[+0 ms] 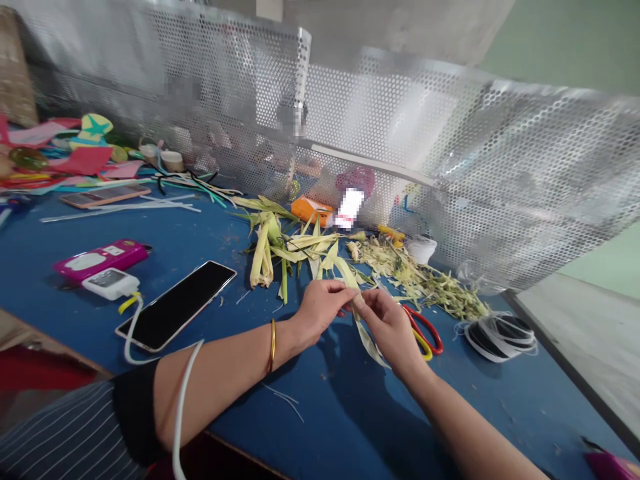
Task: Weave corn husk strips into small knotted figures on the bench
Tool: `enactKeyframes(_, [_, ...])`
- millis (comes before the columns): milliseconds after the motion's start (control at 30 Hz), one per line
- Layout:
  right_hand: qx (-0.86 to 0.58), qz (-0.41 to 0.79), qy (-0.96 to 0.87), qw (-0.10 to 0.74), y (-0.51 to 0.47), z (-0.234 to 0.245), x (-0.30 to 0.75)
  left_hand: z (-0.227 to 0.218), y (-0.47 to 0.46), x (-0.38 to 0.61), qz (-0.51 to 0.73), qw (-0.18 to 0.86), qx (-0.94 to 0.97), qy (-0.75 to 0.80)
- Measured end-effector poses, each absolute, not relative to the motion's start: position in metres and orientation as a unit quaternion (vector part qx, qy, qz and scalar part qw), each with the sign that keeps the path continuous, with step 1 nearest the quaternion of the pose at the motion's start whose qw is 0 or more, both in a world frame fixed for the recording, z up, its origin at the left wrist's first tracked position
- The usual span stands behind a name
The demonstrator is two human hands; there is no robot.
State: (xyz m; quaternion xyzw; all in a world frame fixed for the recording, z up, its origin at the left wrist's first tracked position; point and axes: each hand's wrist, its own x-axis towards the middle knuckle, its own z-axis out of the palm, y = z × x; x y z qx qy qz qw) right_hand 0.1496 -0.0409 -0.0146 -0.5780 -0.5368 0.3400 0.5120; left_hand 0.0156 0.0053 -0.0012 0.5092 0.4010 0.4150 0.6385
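Both of my hands meet over the blue table (350,413), pinching one long pale leaf strip (371,347). My left hand (320,310) has its fingers closed on the strip's upper part; a gold bangle circles that wrist. My right hand (387,323) pinches the same strip just beside it, and the strip's loose end trails down toward me. Behind my hands lies a bundle of green-yellow palm leaves (273,250). Red-and-yellow scissors (425,330) lie on the table right under my right hand.
A heap of leaf trimmings (425,280) spreads at the right, with a coil of white cord (500,333) beyond. A black phone (175,305), white charger (110,282) and pink device (100,259) lie left. A perforated metal screen (400,133) walls the back.
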Motion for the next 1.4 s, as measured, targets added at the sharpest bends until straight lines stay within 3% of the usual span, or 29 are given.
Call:
enactKeyframes(167, [-0.565,0.396,-0.560,0.459,-0.043,-0.025,0.146,0.002,0.010,0.014,0.434,0.656,0.492,0.372])
enactKeyframes(367, [-0.597,0.345,-0.610,0.390,-0.054,-0.025,0.136,0.014,0.025,0.006,0.497,0.749,0.331,0.288])
enactKeyframes(533, [-0.579,0.268,-0.703,0.314,-0.061,-0.017,0.132,0.015,0.028,0.002,0.480,0.763,0.339,0.270])
enactKeyframes(667, [-0.574,0.229,-0.669,0.414,-0.058,-0.005,0.138,0.017,0.021,0.003,0.407,0.767,0.433,0.243])
enactKeyframes(767, [-0.555,0.302,-0.587,0.505,-0.053,0.004,0.143,0.019,0.009,0.005,0.339,0.760,0.500,0.240])
enactKeyframes(933, [-0.494,0.427,-0.521,0.550,-0.049,0.009,0.145,0.021,-0.008,0.008,0.323,0.725,0.541,0.278])
enactKeyframes(1167, [-0.442,0.385,-0.576,0.570,-0.049,0.001,0.149,0.022,-0.004,0.007,0.347,0.733,0.488,0.323])
enactKeyframes(1300, [-0.427,0.259,-0.680,0.537,-0.054,0.002,0.149,0.019,-0.003,0.008,0.354,0.729,0.485,0.329])
enactKeyframes(1400, [-0.438,0.206,-0.671,0.562,-0.056,0.009,0.146,0.020,-0.006,0.007,0.313,0.726,0.537,0.293])
